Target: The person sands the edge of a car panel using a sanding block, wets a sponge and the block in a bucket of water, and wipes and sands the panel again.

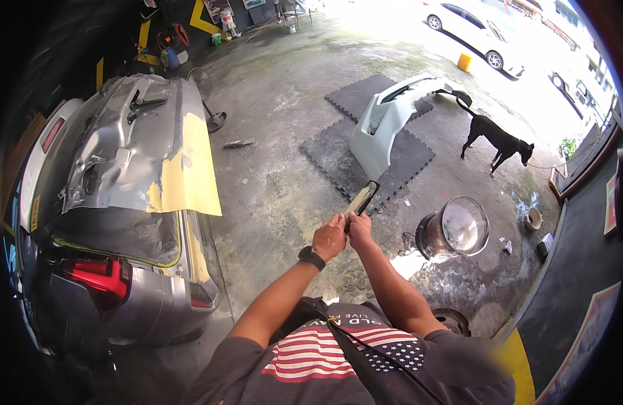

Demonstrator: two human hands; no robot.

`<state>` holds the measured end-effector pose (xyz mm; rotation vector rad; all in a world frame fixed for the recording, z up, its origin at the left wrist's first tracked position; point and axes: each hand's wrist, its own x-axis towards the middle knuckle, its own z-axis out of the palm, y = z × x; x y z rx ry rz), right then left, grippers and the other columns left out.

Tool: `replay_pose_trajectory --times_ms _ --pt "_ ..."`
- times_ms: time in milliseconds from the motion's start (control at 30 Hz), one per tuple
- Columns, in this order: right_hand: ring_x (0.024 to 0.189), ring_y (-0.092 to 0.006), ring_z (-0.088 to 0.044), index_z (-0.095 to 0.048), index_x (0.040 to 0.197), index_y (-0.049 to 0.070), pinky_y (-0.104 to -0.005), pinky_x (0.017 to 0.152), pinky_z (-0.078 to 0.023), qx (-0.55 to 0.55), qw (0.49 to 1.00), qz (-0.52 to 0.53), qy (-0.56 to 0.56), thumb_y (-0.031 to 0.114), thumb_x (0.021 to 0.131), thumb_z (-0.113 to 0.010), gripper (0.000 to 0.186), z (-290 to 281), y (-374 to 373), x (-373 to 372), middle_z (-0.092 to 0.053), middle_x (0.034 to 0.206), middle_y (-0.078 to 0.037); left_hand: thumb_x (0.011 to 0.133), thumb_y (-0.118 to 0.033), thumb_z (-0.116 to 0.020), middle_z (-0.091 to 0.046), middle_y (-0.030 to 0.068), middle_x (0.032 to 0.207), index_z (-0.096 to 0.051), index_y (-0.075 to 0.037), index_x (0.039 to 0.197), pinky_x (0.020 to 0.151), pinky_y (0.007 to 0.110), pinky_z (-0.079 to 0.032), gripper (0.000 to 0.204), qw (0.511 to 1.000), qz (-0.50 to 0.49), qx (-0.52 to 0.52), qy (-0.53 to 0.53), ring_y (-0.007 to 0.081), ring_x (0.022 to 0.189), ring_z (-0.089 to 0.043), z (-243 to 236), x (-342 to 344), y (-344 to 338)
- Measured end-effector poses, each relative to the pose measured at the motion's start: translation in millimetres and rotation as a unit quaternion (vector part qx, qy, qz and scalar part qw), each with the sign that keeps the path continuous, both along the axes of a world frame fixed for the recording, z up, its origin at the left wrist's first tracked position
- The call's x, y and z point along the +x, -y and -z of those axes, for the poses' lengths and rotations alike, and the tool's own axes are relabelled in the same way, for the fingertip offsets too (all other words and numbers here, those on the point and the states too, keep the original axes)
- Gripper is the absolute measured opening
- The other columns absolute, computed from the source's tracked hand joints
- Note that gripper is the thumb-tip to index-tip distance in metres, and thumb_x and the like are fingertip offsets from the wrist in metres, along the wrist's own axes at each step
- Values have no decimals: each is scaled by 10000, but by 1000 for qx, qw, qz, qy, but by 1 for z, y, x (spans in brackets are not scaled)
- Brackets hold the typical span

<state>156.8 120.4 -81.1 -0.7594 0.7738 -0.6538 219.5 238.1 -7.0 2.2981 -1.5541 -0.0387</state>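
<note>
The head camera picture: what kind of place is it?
Probably a car body repair shop. There's a grey car with yellow patches, and a loose white bumper sits on dark floor mats.

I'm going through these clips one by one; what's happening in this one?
A person's left hand and right hand together hold a long, narrow black-and-tan tool, pointing away from the body. To the left stands a silver-grey car with yellow-coated edge, untouched by either hand. Ahead, a pale curved bumper rests on dark interlocking mats.
</note>
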Motion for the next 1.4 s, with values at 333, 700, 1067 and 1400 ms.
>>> replay_pose_trajectory --times_ms 333,700,1067,1400 --pt "760 -140 -677 -673 1121 66 -317 658 -566 95 968 -141 184 100 1077 -646 62 -15 23 7 -693 939 -6 951 -299 -800 -793 215 1086 -706 9 1320 877 416 -601 490 938 -136 -20 -317 302 997 -780 -17 41 -13" --pt "670 -102 -668 -662 1077 114 -284 539 -540 75 981 -155 88 114 1032 -705 62 -37 28 12 -678 875 14 961 -216 -742 -778 228 1105 -672 -22 1343 867 442 -600 434 947 -192 -118 -228 366 1000 -771 1 23 1" --pt "773 -118 -702 -663 1139 145 -319 624 -581 82 974 -188 91 201 1034 -734 139 -46 7 16 -694 948 21 932 -180 -800 -747 214 972 -546 -33 1341 787 488 -580 504 948 -209 -135 -199 401 908 -752 4 23 -16" --pt "837 -128 -660 -681 1195 66 -331 691 -543 -134 971 -199 -17 240 1052 -713 228 -41 -14 52 -700 975 -31 947 -122 -761 -729 223 951 -473 -25 1394 748 503 -566 541 929 -227 -206 -206 417 887 -748 -6 11 -31"
